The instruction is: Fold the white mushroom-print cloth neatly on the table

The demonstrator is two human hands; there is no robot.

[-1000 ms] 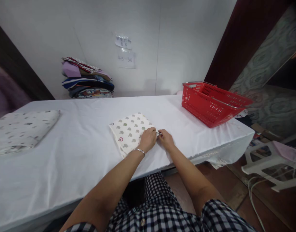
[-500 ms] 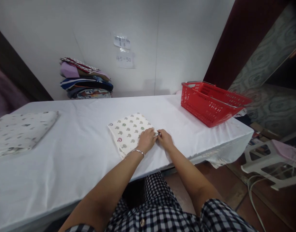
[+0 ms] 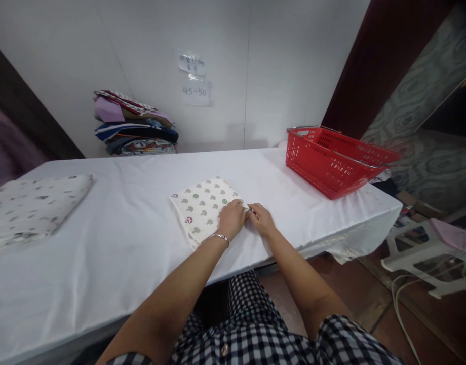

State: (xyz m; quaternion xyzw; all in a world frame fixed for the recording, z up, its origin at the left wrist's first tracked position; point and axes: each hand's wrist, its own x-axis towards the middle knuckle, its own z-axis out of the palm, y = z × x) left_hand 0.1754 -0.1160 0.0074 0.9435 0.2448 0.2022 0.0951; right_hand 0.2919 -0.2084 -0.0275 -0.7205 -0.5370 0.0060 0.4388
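The left hand (image 3: 231,218) is resting on the folded printed cloth (image 3: 202,207), fingers curled at its right edge. The right hand (image 3: 261,219) is pinching that same edge, just beside the left fingertips, on the white table (image 3: 134,228).

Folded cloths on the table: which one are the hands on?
The mushroom-print cloth at the table's middle; both hands pinch its right corner. The paler folded cloth lies untouched far left.
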